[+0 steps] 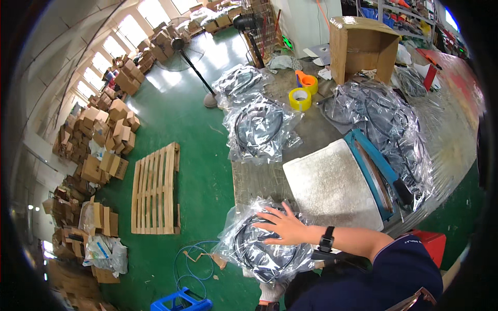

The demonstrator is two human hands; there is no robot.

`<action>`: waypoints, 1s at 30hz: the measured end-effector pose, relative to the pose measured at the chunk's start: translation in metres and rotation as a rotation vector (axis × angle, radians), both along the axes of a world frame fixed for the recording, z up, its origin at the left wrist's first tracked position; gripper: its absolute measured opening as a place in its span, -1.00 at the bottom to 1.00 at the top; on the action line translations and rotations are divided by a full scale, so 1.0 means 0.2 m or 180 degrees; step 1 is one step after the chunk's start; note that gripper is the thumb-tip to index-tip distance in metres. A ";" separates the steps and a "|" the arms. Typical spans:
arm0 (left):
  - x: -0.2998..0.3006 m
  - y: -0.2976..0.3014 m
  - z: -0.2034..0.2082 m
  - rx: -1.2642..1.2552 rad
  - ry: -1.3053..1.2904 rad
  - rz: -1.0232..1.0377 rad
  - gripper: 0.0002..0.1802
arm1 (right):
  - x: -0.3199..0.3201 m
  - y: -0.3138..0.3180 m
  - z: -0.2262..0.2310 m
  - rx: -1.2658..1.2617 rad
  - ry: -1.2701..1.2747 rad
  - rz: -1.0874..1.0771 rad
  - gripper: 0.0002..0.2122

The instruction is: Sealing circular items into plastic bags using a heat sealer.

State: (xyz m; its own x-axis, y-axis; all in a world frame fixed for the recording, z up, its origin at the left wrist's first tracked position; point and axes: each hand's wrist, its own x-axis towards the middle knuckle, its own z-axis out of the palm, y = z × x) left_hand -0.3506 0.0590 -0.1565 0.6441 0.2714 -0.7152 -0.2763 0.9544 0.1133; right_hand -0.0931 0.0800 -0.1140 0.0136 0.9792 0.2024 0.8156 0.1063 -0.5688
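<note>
A clear plastic bag holding a coiled black cable [239, 248] lies at the near left edge of the worktable. My bare right hand [282, 228], with a black watch on its wrist, rests flat on the bag with its fingers spread. At the bag's near edge is my left hand [273, 292] in a whitish knit glove; its fingers are mostly hidden. A pale flat board [332, 181] lies just right of the bag, and against it stands a teal long-armed bag sealer [371, 173].
More bagged cables [259, 127] lie along the table's left edge; a larger pile [384, 114] is at right. Tape rolls [300, 99] sit near an open carton [363, 52]. On the green floor are a wooden pallet [155, 189], a blue stool [181, 300] and a fan [194, 70].
</note>
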 end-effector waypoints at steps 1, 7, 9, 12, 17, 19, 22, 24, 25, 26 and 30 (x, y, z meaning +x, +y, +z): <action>0.00 0.01 -0.06 0.1648 0.0459 -0.0719 -0.18 | 0.02 -0.05 -0.02 -0.0054 0.0023 -0.0035 -0.35; 0.15 0.28 -0.03 0.0884 -0.0175 0.0216 -0.12 | 0.05 -0.12 -0.14 -0.0603 -0.0780 -0.0200 -0.28; 0.11 0.44 -0.09 0.1382 0.0373 -0.0032 -0.11 | 0.03 0.00 -0.12 -0.0558 -0.0921 -0.0388 -0.26; 0.13 0.76 -0.27 0.1685 0.0214 -0.0011 -0.25 | 0.09 0.20 -0.18 -0.0464 -0.0854 -0.0752 -0.26; 0.50 1.20 -0.07 0.1415 -0.0031 -0.0283 -0.21 | 0.25 0.47 -0.20 -0.0556 -0.0880 -0.1300 -0.26; 0.62 1.33 -0.02 0.1632 -0.0105 -0.0490 -0.22 | 0.33 0.56 -0.19 -0.0556 -0.0784 -0.1462 -0.27; 0.70 1.53 -0.14 0.1668 -0.0307 -0.0422 -0.26 | 0.39 0.70 -0.17 -0.0553 -0.0748 -0.1640 -0.27; 0.78 1.59 -0.12 0.1746 -0.0397 -0.0461 -0.30 | 0.44 0.76 -0.19 -0.0497 -0.0793 -0.1698 -0.27; 0.82 1.62 -0.12 0.1536 -0.0234 -0.0422 -0.26 | 0.47 0.78 -0.19 -0.0566 -0.0848 -0.1718 -0.27; 0.86 1.64 -0.11 0.1525 -0.0260 -0.0448 -0.26 | 0.49 0.81 -0.19 -0.0577 -0.0867 -0.1750 -0.27; 1.02 1.68 0.00 0.1313 -0.0342 -0.0432 -0.25 | 0.60 0.87 -0.20 -0.0585 -0.0913 -0.1842 -0.27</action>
